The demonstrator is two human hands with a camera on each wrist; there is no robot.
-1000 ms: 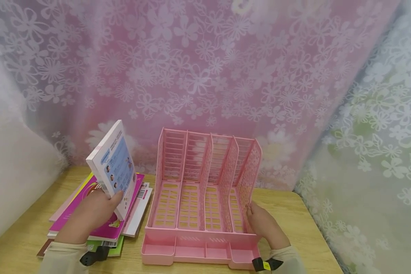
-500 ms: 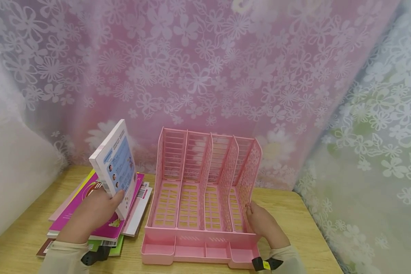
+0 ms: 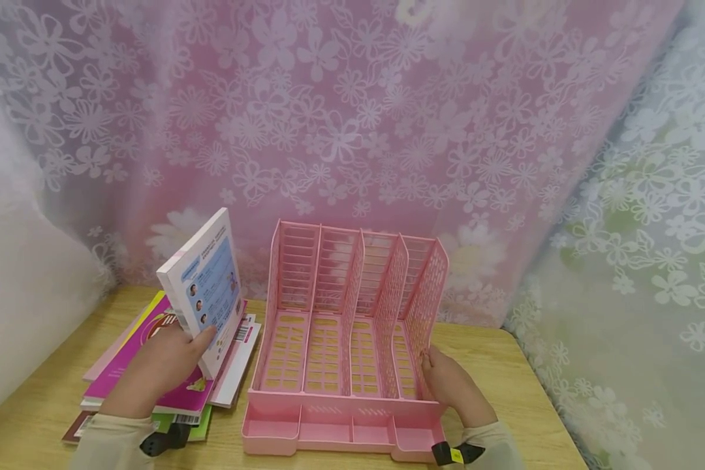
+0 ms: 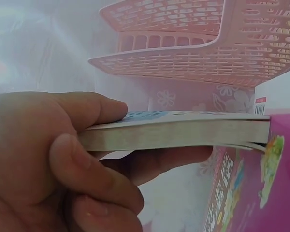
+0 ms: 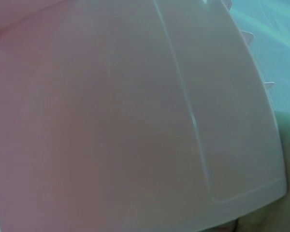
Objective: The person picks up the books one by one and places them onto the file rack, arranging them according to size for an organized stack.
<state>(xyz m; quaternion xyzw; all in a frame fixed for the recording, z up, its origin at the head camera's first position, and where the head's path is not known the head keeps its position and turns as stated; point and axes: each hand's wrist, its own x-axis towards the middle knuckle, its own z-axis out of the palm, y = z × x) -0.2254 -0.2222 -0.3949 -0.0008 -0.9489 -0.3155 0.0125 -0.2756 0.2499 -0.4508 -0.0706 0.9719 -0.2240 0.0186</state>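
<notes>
The head view showed two hands, one pink rack [image 3: 341,396] and a pile of books on a wooden table [image 3: 493,365]. The left hand [image 3: 161,362] was clamped on one thick paperback [image 3: 214,281], thumb on the back cover and fingers on the other side. The paperback stood upright and tilted above the pile, to the left of the rack; whether its lower edge touched the magenta book [image 3: 114,372] below, I cannot tell. Its cover carried a blue panel [image 3: 216,282] with lines of print too small to read and three little heads down one side. The magenta book bore large characters, partly covered and not legible.

Around it lay at least five others: one yellow book [image 3: 153,307], one pink book [image 3: 101,369], one white book [image 3: 235,378] with a barcode, one green book [image 3: 201,427] and one brown book [image 3: 72,427]. The rack had five upright walls making four slots, and a front tray [image 3: 329,446] with four compartments. The right hand [image 3: 452,385] touched the rack's right wall; how its fingers were set, I cannot tell. Two black straps [image 3: 163,440] circled the wrists, the right one with a yellow tag [image 3: 457,455], its writing too small to read.
</notes>
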